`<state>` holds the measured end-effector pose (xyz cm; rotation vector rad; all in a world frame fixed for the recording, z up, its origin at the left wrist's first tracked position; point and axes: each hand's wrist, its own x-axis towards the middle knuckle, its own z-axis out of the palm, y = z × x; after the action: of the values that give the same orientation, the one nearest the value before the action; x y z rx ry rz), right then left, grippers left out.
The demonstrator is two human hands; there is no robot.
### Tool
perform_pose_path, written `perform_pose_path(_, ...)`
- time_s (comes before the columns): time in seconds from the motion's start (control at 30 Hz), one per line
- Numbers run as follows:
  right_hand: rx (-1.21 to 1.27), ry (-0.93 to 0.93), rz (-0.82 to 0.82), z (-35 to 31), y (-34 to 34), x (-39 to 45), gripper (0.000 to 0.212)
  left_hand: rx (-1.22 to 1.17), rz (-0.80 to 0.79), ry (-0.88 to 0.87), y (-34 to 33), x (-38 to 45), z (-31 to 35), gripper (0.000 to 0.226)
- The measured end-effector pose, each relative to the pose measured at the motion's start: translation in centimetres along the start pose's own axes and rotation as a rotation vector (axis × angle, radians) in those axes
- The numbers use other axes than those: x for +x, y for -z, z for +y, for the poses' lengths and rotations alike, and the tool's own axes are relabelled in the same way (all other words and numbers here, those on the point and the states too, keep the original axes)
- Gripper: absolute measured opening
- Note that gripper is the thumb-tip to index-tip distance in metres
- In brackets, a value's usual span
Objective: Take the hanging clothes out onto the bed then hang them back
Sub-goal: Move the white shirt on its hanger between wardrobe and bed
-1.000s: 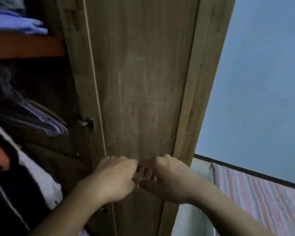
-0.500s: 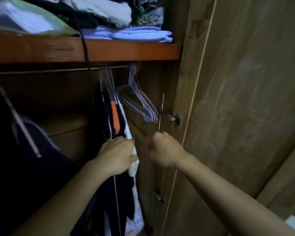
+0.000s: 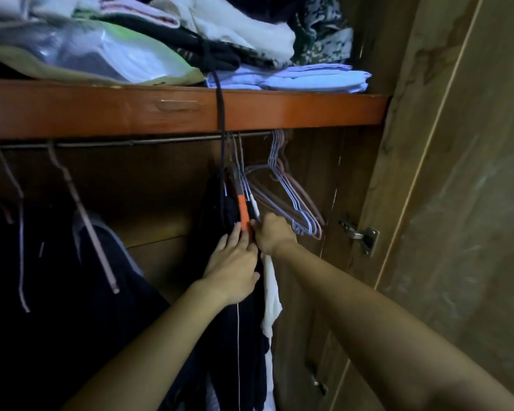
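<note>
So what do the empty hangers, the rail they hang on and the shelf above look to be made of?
The empty hangers look like thin wire with a pale lilac or pink coating, judging by their slim bent outlines. The rail seems bare metal: grey, with a dull shine. The shelf appears to be wood or laminate, reddish-brown and glossy.

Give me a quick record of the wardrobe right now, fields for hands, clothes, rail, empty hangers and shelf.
left hand: fingers laid against the dark hanging clothes, by an orange strip
right hand: at the white garment; grip cannot be told
rail: metal, under the shelf, clothes still hung on it
empty hangers: bunch of wire ones at the right end of the rail
shelf: orange-brown, folded clothes piled on top
wardrobe door: open, at the right
</note>
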<state>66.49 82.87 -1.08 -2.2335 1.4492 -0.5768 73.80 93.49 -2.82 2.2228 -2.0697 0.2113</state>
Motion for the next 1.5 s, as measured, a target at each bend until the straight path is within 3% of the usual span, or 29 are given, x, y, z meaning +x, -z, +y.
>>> perform_pose_path(0.2, -0.060, 0.022, 0.033, 0.2, 0.1, 1.2, 0.029, -0.145, 0.039, 0.093, -1.6, 1.1, -1.8, 0.067)
perform_pose_path(0.37, -0.147, 0.001, 0.045, 0.3, 1.5, 1.2, 0.041, -0.143, 0.057, 0.092, -1.9, 1.8, -1.6, 0.066)
perform_pose_path(0.7, -0.155, 0.104, 0.256, 1.2, 6.3, -0.3, 0.038, -0.165, 0.074, 0.102, -1.2, 1.9, -1.6, 0.060)
perform_pose_path(0.9, -0.188, 0.170, 0.310, 4.0, 8.7, -6.2, 0.021, -0.159, 0.204, 0.126, -0.1, 0.9, -0.8, 0.041)
perform_pose_path(1.03, -0.194, 0.203, 0.319, 6.9, 9.6, -11.0, 0.015, -0.262, 0.270, 0.096, 0.7, 0.9, -0.7, 0.047)
perform_pose_path(1.27, -0.190, 0.216, 0.345, 11.6, 12.2, -21.1, 0.026, -0.544, 0.381, -0.004, 1.7, 0.8, 1.9, 0.085)
perform_pose_path(1.4, -0.207, 0.155, 0.342, 14.8, 14.1, -26.4, 0.047, -0.517, 0.389, -0.122, 1.1, 0.8, 4.6, 0.075)
perform_pose_path(1.5, -0.210, 0.113, 0.366, 16.6, 15.1, -31.1, 0.051, -0.567, 0.356, -0.229, 0.1, 0.4, 7.5, 0.066)
